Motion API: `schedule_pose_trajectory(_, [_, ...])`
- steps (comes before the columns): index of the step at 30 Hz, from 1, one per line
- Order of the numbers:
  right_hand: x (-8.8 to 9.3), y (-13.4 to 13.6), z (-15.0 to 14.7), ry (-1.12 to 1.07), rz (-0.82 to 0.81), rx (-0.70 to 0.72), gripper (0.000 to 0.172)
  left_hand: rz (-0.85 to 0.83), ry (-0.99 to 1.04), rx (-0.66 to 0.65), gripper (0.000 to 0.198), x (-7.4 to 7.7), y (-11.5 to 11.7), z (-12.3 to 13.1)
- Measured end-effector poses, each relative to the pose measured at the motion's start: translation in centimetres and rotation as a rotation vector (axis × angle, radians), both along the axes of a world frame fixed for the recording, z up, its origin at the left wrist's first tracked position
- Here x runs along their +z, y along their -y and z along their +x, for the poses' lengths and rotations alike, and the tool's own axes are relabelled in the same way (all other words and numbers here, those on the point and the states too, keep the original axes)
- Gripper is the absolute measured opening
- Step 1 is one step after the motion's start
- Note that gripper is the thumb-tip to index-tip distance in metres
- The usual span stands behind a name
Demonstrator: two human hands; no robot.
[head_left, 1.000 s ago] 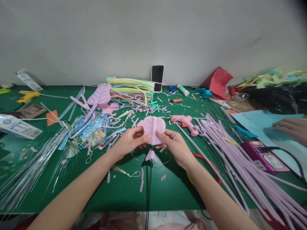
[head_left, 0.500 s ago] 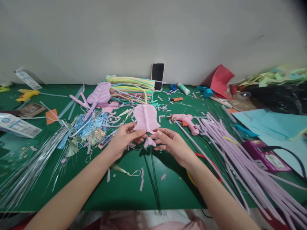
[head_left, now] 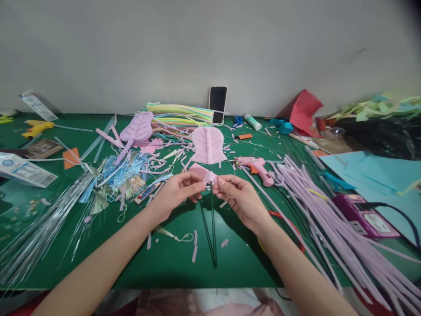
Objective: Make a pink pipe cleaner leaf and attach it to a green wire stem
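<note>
Over the green table [head_left: 177,263], my left hand [head_left: 176,193] and my right hand [head_left: 238,197] pinch the lower part of a pink pipe-cleaner leaf [head_left: 208,145] between thumbs and fingers. The fan-shaped leaf stands upright above my fingers, its small lower piece [head_left: 203,172] caught between both hands. Thin dark wires [head_left: 210,228] hang from the leaf toward me. Both hands are closed on it.
A pink glue gun [head_left: 256,166] lies just right of the hands, and a heap of lilac pipe cleaners [head_left: 332,219] lies farther right. Left are a second pink leaf [head_left: 136,129], blue scraps, silver tinsel [head_left: 39,237]. A phone [head_left: 217,98] leans on the wall behind coloured pipe cleaners.
The leaf rose and tipped away from me. My fingers slid down from its wide part to its base. Another person's hand at the right edge left the view.
</note>
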State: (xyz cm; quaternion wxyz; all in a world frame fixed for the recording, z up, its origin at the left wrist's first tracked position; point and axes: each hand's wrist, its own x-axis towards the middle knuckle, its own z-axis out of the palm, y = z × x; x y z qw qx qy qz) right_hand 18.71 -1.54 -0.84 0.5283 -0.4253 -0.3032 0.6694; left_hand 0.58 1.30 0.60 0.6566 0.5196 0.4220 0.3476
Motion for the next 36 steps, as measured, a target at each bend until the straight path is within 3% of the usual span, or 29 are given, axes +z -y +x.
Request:
schedule_pose_trajectory(7, [-0.30,-0.06,0.09,0.018,0.014,0.023,0.025,0.056,-0.067,-0.029,0.029,0.44,0.08,0.12])
schedule_pose_trajectory(26, [-0.40,-0.02,0.38,0.078,-0.006,0.012,0.030,-0.006,-0.128,-0.038,0.035,0.51,-0.37,-0.64])
schedule_pose_trajectory(36, [-0.32,0.49,-0.26,-0.074,0.056,0.190,0.027,0.105,0.022,-0.085,0.032,0.72,-0.09,-0.54])
